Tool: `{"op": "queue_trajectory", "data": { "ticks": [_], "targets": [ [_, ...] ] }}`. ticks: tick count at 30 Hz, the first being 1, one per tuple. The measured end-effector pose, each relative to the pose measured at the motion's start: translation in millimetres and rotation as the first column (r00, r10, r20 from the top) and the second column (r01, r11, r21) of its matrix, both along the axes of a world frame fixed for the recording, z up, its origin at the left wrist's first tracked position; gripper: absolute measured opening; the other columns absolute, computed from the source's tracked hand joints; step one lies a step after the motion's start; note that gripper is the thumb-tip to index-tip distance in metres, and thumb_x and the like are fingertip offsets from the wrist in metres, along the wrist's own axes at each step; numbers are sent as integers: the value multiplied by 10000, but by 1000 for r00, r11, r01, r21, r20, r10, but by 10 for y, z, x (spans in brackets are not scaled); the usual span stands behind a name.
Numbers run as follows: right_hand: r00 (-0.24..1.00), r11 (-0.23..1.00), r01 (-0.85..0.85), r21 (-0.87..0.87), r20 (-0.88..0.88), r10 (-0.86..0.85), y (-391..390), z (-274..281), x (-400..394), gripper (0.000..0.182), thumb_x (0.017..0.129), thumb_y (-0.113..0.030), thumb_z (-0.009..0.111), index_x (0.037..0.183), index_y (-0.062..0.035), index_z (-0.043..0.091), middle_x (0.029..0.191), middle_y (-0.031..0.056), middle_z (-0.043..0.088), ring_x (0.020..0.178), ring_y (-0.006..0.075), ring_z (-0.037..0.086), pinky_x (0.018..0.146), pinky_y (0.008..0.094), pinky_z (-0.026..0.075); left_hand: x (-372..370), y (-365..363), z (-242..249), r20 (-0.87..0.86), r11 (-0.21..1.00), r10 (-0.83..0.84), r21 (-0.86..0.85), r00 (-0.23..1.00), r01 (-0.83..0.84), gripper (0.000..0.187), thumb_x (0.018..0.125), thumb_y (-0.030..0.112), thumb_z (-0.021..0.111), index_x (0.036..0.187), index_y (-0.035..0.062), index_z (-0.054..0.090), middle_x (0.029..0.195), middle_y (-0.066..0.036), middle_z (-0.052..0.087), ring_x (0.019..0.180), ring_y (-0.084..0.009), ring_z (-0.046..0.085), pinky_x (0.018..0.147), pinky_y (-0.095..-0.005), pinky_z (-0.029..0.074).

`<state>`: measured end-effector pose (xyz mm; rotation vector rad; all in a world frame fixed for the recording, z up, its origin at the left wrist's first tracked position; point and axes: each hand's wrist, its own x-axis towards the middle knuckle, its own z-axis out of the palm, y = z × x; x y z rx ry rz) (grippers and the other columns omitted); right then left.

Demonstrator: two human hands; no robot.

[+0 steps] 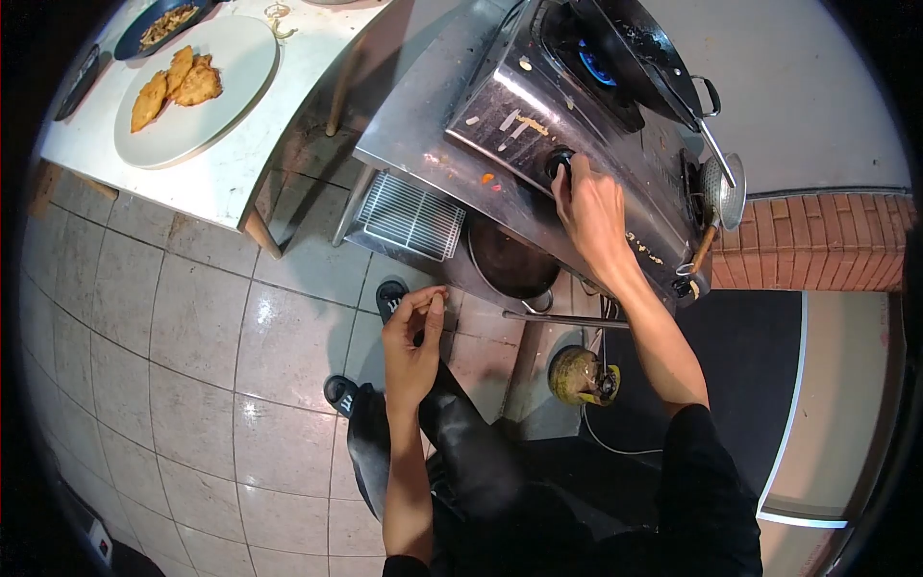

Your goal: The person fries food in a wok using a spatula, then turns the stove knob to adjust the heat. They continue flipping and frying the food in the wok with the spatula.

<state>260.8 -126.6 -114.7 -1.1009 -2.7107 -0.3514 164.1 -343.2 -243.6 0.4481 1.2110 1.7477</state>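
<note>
My right hand (593, 207) is closed around the black knob (558, 162) on the front of a steel gas stove (510, 111). A blue flame (596, 65) burns at the burner behind it. Beside the flame, a dark wok (639, 48) sits tilted on the stove, a metal handle sticking out toward the wall. My left hand (413, 346) hangs over the floor in front of me, its fingers curled in and the thumb close to the fingertips. Nothing shows in its grip.
On the left table (317, 24), a white plate (245, 58) bears fried pieces (197, 82); a dark pan (130, 43) stands behind. Below the stove are a wire rack (409, 216) and a pot (510, 260). A gas cylinder (574, 375) stands near my legs; a strainer (731, 197) hangs right.
</note>
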Motion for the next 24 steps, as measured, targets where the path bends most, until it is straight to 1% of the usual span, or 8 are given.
{"op": "queue_trajectory", "data": {
  "ticks": [8, 10, 16, 23, 24],
  "targets": [
    [1000, 1000, 2, -10, -18, -2, -21, 4, -6, 204, 908, -122, 535, 797, 48, 511, 568, 259, 557, 555, 435, 596, 517, 494, 473, 25, 14, -11, -2, 999, -23, -27, 1000, 23, 255, 953, 214, 577, 1059, -13, 620, 990, -73, 641, 898, -133, 582, 833, -268, 448],
    [999, 999, 31, -36, -30, -32, -24, 5, -11, 204, 907, -121, 537, 791, 45, 510, 574, 255, 562, 558, 434, 597, 519, 493, 471, 24, 18, -25, -3, 1000, -24, -9, 1000, 24, 255, 954, 214, 575, 1066, -10, 620, 997, -73, 640, 902, -131, 580, 835, -269, 448],
    [998, 998, 48, -40, -34, -50, -18, -5, -16, 200, 904, -119, 545, 785, 38, 507, 589, 251, 573, 565, 432, 597, 524, 489, 468, 46, 36, -29, 18, 1000, -29, 6, 999, 29, 243, 954, 203, 573, 1066, -8, 620, 1005, -66, 637, 908, -128, 577, 835, -267, 445],
    [999, 999, 22, -35, -48, -24, -27, -18, -3, 188, 905, -114, 538, 805, 40, 498, 617, 253, 586, 569, 432, 599, 511, 490, 466, 30, 18, 7, 7, 999, -42, -24, 999, 42, 227, 954, 191, 574, 1059, -6, 619, 980, -57, 638, 909, -122, 573, 835, -259, 440],
    [999, 999, 31, -24, -42, -32, -33, -24, -3, 216, 908, -144, 551, 816, 44, 500, 621, 251, 590, 571, 431, 602, 503, 488, 468, 20, 9, 23, -1, 999, -46, -27, 999, 46, 226, 954, 188, 573, 1058, -7, 617, 977, -56, 637, 906, -119, 571, 834, -257, 440]
  ]
}}
